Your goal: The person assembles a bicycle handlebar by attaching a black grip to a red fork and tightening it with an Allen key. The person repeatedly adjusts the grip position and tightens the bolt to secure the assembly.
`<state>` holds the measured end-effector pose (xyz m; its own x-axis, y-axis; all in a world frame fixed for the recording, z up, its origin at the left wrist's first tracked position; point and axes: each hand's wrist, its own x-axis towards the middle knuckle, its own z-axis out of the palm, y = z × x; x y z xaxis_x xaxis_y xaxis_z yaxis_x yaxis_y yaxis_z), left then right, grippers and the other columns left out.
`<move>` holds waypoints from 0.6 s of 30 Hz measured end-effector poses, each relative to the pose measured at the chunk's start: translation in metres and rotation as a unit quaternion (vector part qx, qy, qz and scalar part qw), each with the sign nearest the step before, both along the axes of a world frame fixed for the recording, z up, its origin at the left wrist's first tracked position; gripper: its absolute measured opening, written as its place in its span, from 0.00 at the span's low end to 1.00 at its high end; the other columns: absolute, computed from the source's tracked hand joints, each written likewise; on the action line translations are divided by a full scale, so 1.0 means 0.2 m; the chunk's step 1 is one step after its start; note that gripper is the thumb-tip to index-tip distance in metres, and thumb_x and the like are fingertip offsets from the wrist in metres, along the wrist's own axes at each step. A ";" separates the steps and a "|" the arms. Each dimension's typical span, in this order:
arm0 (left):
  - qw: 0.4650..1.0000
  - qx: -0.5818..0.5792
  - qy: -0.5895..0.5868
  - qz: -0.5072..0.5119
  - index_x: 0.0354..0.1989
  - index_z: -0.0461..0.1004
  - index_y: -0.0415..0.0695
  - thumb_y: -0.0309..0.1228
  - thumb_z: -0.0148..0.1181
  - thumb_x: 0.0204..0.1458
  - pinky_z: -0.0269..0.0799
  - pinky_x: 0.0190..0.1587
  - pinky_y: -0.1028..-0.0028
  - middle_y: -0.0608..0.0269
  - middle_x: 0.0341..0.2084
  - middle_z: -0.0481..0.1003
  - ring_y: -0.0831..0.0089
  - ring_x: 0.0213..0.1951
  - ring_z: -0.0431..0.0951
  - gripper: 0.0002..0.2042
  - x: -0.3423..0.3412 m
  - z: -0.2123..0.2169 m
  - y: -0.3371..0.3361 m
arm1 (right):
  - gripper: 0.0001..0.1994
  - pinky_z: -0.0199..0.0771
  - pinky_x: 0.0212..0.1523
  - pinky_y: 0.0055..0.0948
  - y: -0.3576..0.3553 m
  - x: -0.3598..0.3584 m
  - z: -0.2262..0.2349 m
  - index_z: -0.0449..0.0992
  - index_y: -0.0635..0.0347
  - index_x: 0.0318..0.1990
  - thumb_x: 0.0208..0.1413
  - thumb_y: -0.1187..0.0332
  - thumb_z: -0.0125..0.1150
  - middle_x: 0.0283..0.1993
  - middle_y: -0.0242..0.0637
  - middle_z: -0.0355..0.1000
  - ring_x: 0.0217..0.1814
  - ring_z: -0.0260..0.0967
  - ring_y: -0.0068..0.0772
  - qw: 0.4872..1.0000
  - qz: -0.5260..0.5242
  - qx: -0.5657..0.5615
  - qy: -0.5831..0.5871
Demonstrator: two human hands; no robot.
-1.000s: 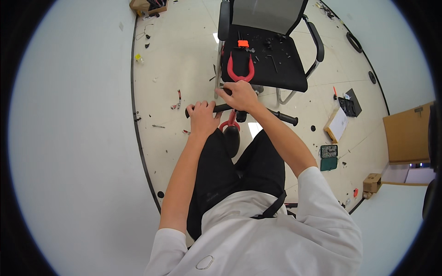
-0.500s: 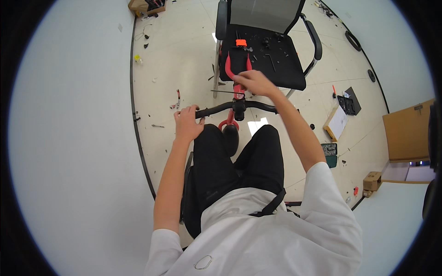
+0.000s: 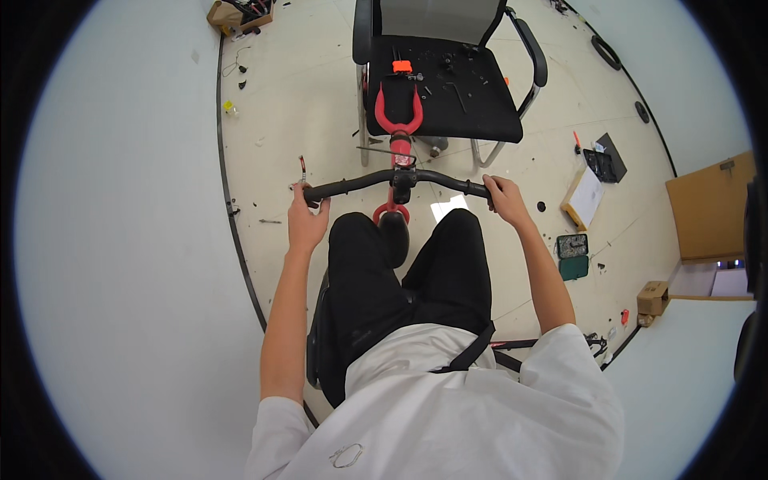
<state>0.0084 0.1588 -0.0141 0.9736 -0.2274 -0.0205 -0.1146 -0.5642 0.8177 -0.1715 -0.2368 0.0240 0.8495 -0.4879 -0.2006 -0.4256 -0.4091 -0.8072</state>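
Observation:
My left hand (image 3: 306, 222) is closed around the left end of a black bicycle handlebar (image 3: 364, 182). At the bar's other end, the fingers of my right hand (image 3: 507, 200) wrap the right grip. The black stem clamp (image 3: 403, 188) sits at the middle of the bar. Beyond it a red bike fork (image 3: 399, 126) points away from me, its two prongs over the chair seat. A thin dark rod, like a hex key (image 3: 376, 151), lies across the red frame just beyond the bar. The black saddle (image 3: 394, 238) shows between my knees.
An office chair (image 3: 488, 120) ahead carries an orange piece (image 3: 402, 66), an L-shaped hex key (image 3: 457, 97) and small parts. On the floor at right lie a black tool case (image 3: 602, 164), a white-topped board (image 3: 584, 196) and a green case (image 3: 573, 268). A wall runs along the left.
My right hand has left the red fork area and come back to the right end of the handlebar. My left hand remains on the left end. The view has shifted slightly.

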 end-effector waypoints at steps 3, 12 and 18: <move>0.994 0.077 -0.082 0.008 0.52 0.68 0.42 0.31 0.67 0.50 0.73 0.45 0.61 0.52 0.42 0.76 0.56 0.45 0.78 0.22 0.01 0.07 -0.02 | 0.23 0.66 0.30 0.34 -0.02 0.01 -0.16 0.76 0.70 0.33 0.67 0.53 0.52 0.20 0.38 0.67 0.22 0.63 0.28 1.000 -0.026 -0.004 0.001; 0.887 0.355 -0.239 -0.172 0.36 0.77 0.43 0.35 0.69 0.44 0.75 0.43 0.58 0.55 0.31 0.78 0.54 0.37 0.80 0.13 0.07 0.24 -0.21 | 0.22 0.70 0.34 0.42 -0.03 0.06 -0.08 0.76 0.71 0.34 0.65 0.56 0.51 0.23 0.50 0.71 0.27 0.73 0.44 0.999 0.042 -0.025 0.024; 0.902 0.391 -0.132 -0.127 0.28 0.83 0.47 0.41 0.66 0.45 0.79 0.35 0.58 0.53 0.24 0.80 0.54 0.30 0.83 0.11 0.10 0.13 -0.28 | 0.21 0.68 0.31 0.45 0.04 0.11 0.01 0.77 0.71 0.28 0.61 0.57 0.56 0.23 0.56 0.71 0.26 0.70 0.57 0.986 0.007 -0.145 -0.076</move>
